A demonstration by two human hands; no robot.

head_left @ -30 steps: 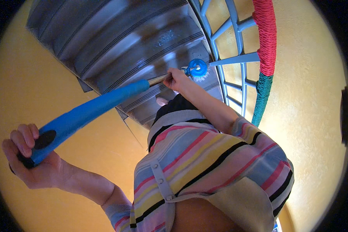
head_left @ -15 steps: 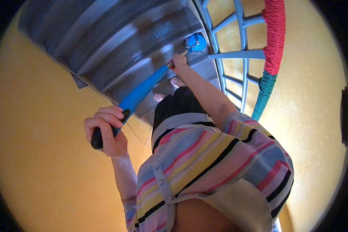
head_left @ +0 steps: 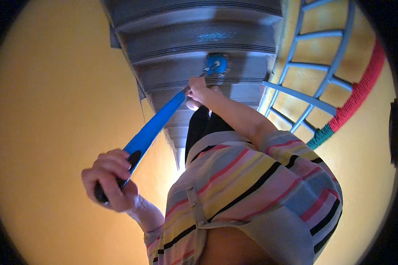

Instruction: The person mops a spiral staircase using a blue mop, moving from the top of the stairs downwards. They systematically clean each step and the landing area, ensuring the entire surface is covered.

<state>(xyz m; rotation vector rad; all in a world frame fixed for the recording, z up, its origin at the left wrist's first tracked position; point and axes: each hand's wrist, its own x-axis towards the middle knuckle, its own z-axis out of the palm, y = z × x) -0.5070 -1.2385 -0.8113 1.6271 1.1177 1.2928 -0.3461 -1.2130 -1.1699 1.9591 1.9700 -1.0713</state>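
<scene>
A: What surrounds the work?

B: A yellow wall [head_left: 53,110] spreads along the left, and a dark staircase [head_left: 163,66] climbs away ahead of the person in the striped cardigan [head_left: 247,181]. On the right stands a blue-grey metal railing [head_left: 300,96], its handrail [head_left: 362,90] bound in red and green cord

A: And the tool?

B: The long-handled brush [head_left: 157,123] slants across the stairs, its blue sleeve running from lower left towards the middle

A: Are both hands on it?

B: Yes. The left hand [head_left: 115,176] is wrapped round the dark end of the sleeve; the right hand [head_left: 197,87] is closed round the narrow shaft, near the brush head [head_left: 217,63]

A: Where is that head?

B: Up at a step just beyond the feet [head_left: 193,105], near the middle of its width. It seems to press on the surface, but the bristles are too blurred to be sure

A: So how much is done?

B: I'd judge the brushing under way, not finished. A small bluish shiny patch [head_left: 214,35] lies on the step above; whether it's wet or merely lit, I can't tell, nor which steps are done and which are left
</scene>
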